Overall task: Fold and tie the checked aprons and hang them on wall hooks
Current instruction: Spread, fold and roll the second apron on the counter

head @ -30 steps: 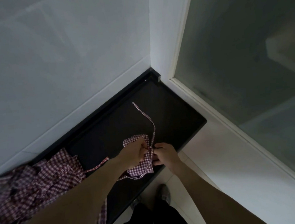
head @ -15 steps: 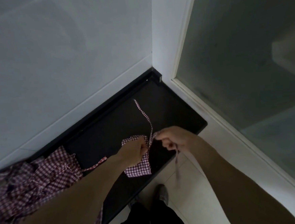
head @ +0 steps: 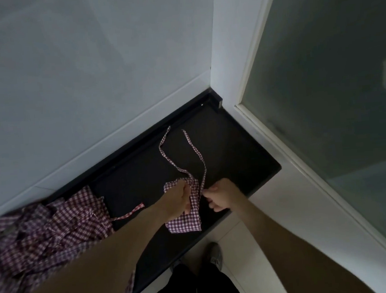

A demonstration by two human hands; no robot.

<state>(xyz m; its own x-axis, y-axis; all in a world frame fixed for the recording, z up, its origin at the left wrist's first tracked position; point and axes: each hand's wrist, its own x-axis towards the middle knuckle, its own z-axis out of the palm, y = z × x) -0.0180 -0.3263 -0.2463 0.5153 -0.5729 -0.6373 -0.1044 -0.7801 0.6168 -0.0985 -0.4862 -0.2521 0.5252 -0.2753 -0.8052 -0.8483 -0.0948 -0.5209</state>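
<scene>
At far left a heap of checked aprons (head: 44, 229) is lying rumpled on the black counter (head: 240, 147), spilling toward its front edge — soft, light cloth that is likely going to slide and unfold if dragged by one corner, so it probably wants gathering in a bunch. A loose strap (head: 129, 212) is trailing out from under the left forearm toward the heap.

In the middle, the left hand (head: 176, 199) is pressing down on the folded apron (head: 185, 222), fingers curled over its upper part and pinning the bundle near the counter's front edge; the fingertips themselves are hidden in the cloth. Two thin ties (head: 176, 157) are running up from the bundle across the dark surface toward the back wall (head: 89, 73), their ends lying free and apart. They are looking limp and narrow, so they should take a knot easily but may slip loose unless pulled snug close to the bundle.

Just right of the bundle, the right hand (head: 219, 196) is pinching one tie between thumb and curled fingers, right where it leaves the fold — a sensible hold.

Room is tightening rightward: the counter is ending at a rounded corner, with the white frame (head: 228, 51) and frosted glass panel (head: 332, 77) beyond. No hooks are showing.
</scene>
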